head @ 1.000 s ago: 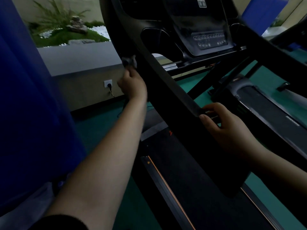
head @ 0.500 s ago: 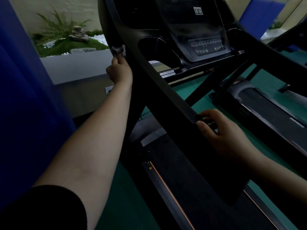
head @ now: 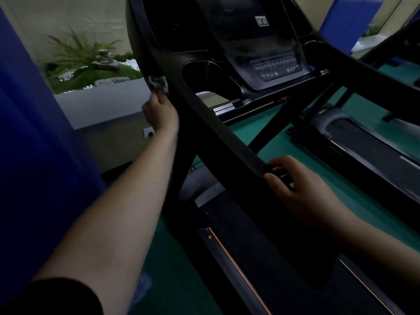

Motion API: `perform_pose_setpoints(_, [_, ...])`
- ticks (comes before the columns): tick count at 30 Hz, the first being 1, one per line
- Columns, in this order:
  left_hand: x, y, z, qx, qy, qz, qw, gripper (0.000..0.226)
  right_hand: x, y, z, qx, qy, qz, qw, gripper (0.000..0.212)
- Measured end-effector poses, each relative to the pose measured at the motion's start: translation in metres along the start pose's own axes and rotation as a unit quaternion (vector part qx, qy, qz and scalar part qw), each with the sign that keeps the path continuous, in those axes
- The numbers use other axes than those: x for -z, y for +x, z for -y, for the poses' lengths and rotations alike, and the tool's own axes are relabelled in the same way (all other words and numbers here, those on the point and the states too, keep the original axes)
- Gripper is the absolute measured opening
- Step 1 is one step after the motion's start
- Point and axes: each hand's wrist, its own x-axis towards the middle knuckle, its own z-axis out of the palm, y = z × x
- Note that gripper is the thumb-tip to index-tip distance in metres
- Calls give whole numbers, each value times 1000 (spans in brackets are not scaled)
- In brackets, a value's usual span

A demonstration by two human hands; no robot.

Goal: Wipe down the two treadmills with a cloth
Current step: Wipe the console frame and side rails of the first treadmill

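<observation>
Gripping cloth [head: 158,83] and handrail [head: 218,133].

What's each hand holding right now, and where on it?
Left hand holds the bunched cloth from below; right hand grips the handrail's near end.

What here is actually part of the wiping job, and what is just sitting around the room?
Part of the job:
- cloth, gripped by the left hand
- near treadmill, its handrail held by the right hand
- second treadmill

Just there:
- plants and stones behind the low wall
- wall socket
- blue panel
</observation>
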Motion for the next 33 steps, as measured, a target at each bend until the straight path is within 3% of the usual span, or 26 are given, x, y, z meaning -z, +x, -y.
perform_pose_setpoints(4, [6,50,-17,53,25,40,997,46,1,0,1,1,-4,2,1000,36])
perform_pose_setpoints(7, [6,37,-15,75,1,54,996,47,0,-1,1,1,0,1,1000,34])
perform_pose_setpoints(15, [16,-134,23,74,-129,66,987,37,0,-2,3,2,11,4,1000,28])
perform_pose_setpoints(22, [31,-244,20,73,-147,105,981,36,2,-2,1,12,26,-4,1000,24])
perform_pose_setpoints(25, [36,-289,24,136,-203,153,957,26,3,-2,1,12,32,-2,999,30])
perform_pose_setpoints(28, [43,-344,37,179,-232,188,938,35,4,-4,1,15,47,-2,999,34])
perform_pose_setpoints(29, [49,-360,40,196,-277,216,916,34,5,-6,2,15,54,-3,998,33])
perform_pose_setpoints(33, [52,-379,36,257,-323,180,893,23,11,-11,-2,16,83,-1,996,30])
